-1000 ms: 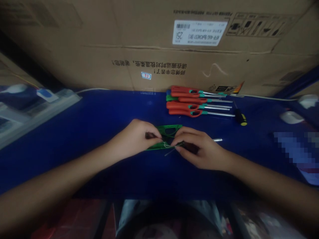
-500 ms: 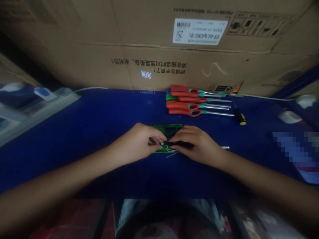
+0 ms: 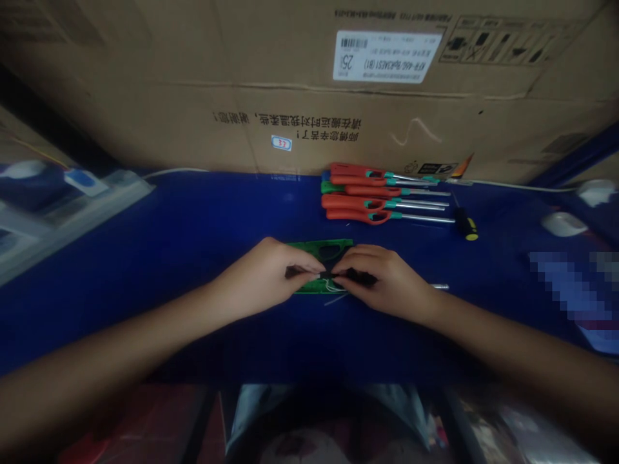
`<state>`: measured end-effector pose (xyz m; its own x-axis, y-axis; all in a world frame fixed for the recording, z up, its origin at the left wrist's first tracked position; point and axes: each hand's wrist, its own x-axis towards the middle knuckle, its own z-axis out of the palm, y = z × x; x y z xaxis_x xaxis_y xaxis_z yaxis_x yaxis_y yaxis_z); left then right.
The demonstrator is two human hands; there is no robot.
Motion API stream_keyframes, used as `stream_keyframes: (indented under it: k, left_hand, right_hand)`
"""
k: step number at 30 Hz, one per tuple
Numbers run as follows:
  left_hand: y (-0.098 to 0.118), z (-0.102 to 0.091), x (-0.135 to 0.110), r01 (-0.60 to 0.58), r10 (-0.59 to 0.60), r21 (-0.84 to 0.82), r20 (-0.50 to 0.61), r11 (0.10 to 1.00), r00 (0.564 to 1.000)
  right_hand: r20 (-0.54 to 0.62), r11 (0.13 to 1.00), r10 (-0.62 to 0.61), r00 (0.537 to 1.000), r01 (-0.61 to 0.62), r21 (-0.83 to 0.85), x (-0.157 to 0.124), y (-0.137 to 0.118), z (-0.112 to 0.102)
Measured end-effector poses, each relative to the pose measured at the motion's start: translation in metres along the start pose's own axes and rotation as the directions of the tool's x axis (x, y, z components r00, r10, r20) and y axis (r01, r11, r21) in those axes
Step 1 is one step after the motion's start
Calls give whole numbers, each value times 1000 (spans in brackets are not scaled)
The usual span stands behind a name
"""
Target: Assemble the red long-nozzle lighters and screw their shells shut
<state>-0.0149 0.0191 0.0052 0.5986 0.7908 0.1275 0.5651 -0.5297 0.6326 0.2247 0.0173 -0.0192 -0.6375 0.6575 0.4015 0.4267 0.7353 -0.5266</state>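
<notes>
My left hand (image 3: 287, 270) and my right hand (image 3: 374, 274) pinch a small black part (image 3: 327, 275) between them, the left at one end, the right at the other. White wires (image 3: 333, 287) hang below it. Behind and beneath the fingers lie the green casing halves (image 3: 314, 246) of an opened lighter, one with a trigger-shaped hole. From under my right wrist the end of a metal tube (image 3: 440, 287) sticks out. The fingers hide most of the black part, so its exact kind does not show.
Several orange long-neck lighters (image 3: 360, 203) are stacked at the back of the blue table (image 3: 217, 219), with a green one among them. A black and yellow screwdriver (image 3: 467, 227) lies by their tips. A large cardboard box (image 3: 169, 116) stands behind. White objects (image 3: 563, 223) lie at the right.
Both hands stay at nearly the same spot over the green casing. My left fingertips have closed further over the black part's left end, and less of it shows.
</notes>
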Motion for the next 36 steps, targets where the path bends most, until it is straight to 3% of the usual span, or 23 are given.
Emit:
stream_keyframes:
  k: [17, 36]
  left_hand:
    - [-1, -1, 1, -43, 42, 39, 23, 998, 999]
    - [0, 0, 1, -29, 27, 63, 41, 998, 999]
  right_hand:
    - [113, 988, -126, 986, 135, -77, -2, 5, -5]
    - [122, 993, -111, 986, 115, -27, -3, 7, -8]
